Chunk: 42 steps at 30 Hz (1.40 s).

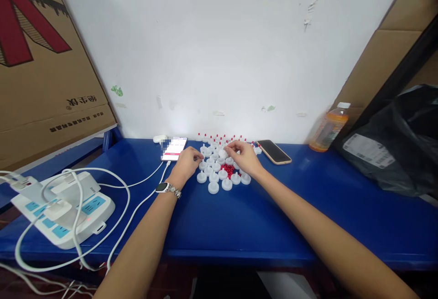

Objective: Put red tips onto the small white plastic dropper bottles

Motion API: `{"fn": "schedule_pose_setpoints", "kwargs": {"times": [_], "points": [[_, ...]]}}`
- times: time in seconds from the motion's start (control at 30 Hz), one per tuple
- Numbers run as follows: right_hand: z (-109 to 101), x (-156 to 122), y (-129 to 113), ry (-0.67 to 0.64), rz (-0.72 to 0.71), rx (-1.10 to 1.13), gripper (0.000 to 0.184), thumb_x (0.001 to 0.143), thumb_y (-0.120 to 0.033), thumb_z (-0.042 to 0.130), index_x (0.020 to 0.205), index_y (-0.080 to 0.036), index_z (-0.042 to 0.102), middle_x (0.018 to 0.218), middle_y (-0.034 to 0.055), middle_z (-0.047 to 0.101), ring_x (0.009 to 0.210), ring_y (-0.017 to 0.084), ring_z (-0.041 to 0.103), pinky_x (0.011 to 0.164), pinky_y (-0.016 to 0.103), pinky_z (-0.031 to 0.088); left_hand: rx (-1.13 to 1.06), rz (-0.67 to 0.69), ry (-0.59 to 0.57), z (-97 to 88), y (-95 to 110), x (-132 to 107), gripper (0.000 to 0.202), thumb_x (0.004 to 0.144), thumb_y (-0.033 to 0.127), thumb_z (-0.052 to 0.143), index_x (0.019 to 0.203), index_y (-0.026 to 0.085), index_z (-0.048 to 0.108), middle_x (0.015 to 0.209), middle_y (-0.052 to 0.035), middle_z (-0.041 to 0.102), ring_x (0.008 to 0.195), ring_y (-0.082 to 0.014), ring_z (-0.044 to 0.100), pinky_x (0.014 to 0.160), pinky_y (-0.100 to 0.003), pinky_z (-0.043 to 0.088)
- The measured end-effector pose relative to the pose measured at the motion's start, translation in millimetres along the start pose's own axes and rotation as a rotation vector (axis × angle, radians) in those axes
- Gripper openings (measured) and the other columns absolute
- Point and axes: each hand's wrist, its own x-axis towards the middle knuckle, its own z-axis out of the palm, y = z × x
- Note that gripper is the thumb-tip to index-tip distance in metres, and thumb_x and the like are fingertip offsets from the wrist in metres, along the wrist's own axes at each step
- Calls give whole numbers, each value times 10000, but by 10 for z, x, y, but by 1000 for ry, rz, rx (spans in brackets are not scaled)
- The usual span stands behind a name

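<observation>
Many white plastic nozzle caps [213, 187] stand in a cluster on the blue table [239, 226]. Those at the back, by the wall, carry small red tips [224, 136]; the front ones have bare spouts. A pile of loose small red tips [228, 169] lies among them. My left hand [186, 166], wearing a watch, is at the cluster's left edge with fingers curled together; whatever is in them is hidden. Over the middle of the cluster, my right hand [244, 157] pinches thumb and forefinger at a white nozzle cap [222, 153].
A lit phone [174, 148] on a cable lies left of the cluster, a dark phone [273, 152] right of it. A power strip [65, 217] with looping white cables fills the left. An orange drink bottle [329, 128] and a black bag [393, 139] stand right.
</observation>
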Motion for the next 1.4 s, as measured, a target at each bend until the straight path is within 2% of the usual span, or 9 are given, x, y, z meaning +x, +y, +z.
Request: {"fn": "schedule_pose_setpoints", "kwargs": {"times": [0.13,0.3,0.43,0.57,0.7,0.83,1.17,1.3,1.4], "points": [[-23,-46,30,7,14,5,215,827,-372,622,774,-166,659,669,18,641,646,154,573,634,283,430,-1,0,-11,-48,-6,-50,196,850,150,547,912,162,733,1053,-112,669,893,-229,652,837,-390,536],[-35,-95,37,-15,84,111,265,822,-431,634,797,-168,641,669,33,668,628,163,604,623,285,438,-73,82,166,-107,204,-108,271,929,294,511,1126,169,648,1122,-109,621,928,-216,625,816,-385,527],[-6,-128,-9,-40,141,250,300,829,-481,619,791,-185,589,657,24,666,597,150,579,620,283,442,-227,213,42,-22,460,-148,444,905,442,594,1271,198,537,1164,-91,640,960,-206,629,764,-338,526],[-15,-171,-105,-45,94,162,303,909,-463,512,745,-208,490,619,-25,573,577,127,499,584,263,380,-308,273,-2,58,624,-179,334,951,409,542,1214,202,539,1030,-58,655,907,-179,623,767,-315,519],[-40,-216,-222,-56,-49,-52,431,976,-496,407,657,-206,396,567,-51,393,556,112,385,554,268,284,-322,333,72,59,703,-211,321,976,350,510,1261,203,509,1124,-73,612,906,-160,594,769,-295,513],[-4,-233,-266,-37,-41,10,495,985,-565,339,649,-206,396,566,-46,364,550,112,363,547,274,284,-341,374,58,59,735,-226,340,973,324,517,1293,212,495,1163,-77,597,906,-158,576,760,-284,499],[43,-184,-302,66,-15,53,568,959,-656,312,601,-218,361,540,-37,339,527,114,310,528,287,264,-656,175,57,157,829,-168,341,943,487,535,1147,213,538,948,-36,616,799,-142,574,698,-262,474],[-86,-148,-254,190,-17,0,547,979,-627,274,605,-229,303,534,-27,336,532,126,331,540,293,279,-852,30,207,84,719,-99,395,993,569,306,1015,227,504,919,-47,605,790,-139,580,687,-277,492],[-158,-143,-196,119,-23,-134,493,995,-520,327,601,-223,321,535,-19,385,543,134,374,558,289,287,-816,32,160,31,616,-78,359,952,544,454,1101,222,508,968,-60,634,838,-153,604,695,-280,498]]}}
